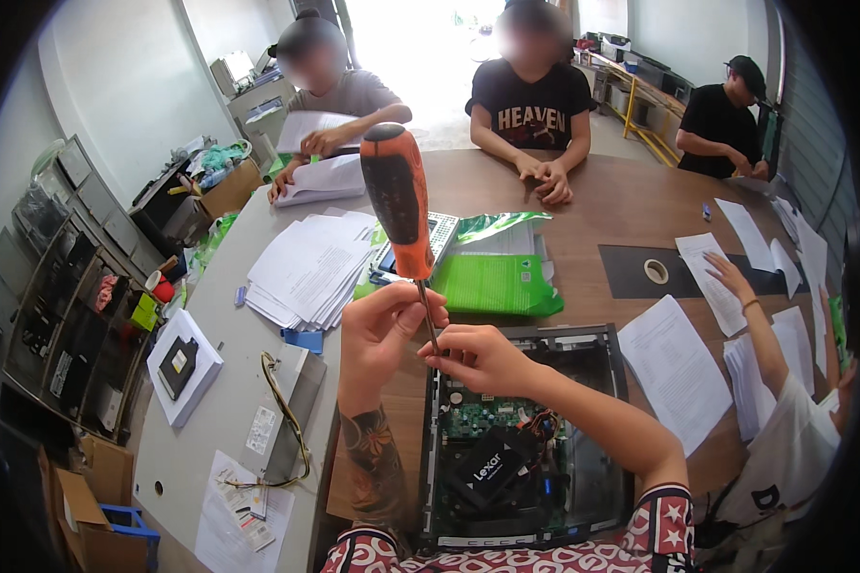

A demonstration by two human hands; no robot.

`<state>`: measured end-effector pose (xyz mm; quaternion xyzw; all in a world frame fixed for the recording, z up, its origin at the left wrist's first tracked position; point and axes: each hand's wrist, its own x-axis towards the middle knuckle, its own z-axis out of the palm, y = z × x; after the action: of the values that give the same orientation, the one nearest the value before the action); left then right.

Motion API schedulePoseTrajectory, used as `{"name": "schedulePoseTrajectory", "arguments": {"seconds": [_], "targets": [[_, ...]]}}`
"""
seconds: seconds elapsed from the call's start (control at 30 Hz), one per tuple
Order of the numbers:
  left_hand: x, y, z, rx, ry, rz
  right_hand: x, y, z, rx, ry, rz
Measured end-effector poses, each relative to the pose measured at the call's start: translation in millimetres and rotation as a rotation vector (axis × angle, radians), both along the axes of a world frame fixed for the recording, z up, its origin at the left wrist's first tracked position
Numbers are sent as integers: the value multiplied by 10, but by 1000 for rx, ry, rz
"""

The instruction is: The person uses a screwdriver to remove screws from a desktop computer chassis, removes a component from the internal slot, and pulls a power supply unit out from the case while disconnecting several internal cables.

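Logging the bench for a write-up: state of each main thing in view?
Screwdriver: handle up, tip down
Left grip: closed on its shaft
Right grip: at its tip, hold unclear
Computer case: open, insides exposed
Black drive: lying inside the case
Power supply: outside the case, cables attached
Tape roll: lying flat

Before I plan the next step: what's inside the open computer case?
Visible: a green circuit board, a black drive and bundled wires near it. Whatever lies under the drive is covered, and the right hand and forearm hide part of the case.
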<state>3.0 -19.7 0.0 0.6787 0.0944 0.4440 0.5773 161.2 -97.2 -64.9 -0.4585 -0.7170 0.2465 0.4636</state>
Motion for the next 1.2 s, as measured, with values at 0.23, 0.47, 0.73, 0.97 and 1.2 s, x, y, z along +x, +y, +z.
{"name": "schedulePoseTrajectory", "arguments": {"seconds": [0.23, 0.47, 0.73, 0.97, 1.2], "targets": [[9, 163, -143, 142, -91, 99, -28, -5, 17, -15, 26, 12], [44, 48, -31, 13, -39, 42, -5, 4, 20, -63, 42, -1], [-20, 101, -65, 59, -47, 2, -6, 9, 49, -45, 27, 2], [-30, 75, -5, -40, 61, -117, 9, 61, -114, 54, 70, 44], [79, 113, -113, 123, -16, 130, -20, 7, 38, -20, 28, 27]]}}
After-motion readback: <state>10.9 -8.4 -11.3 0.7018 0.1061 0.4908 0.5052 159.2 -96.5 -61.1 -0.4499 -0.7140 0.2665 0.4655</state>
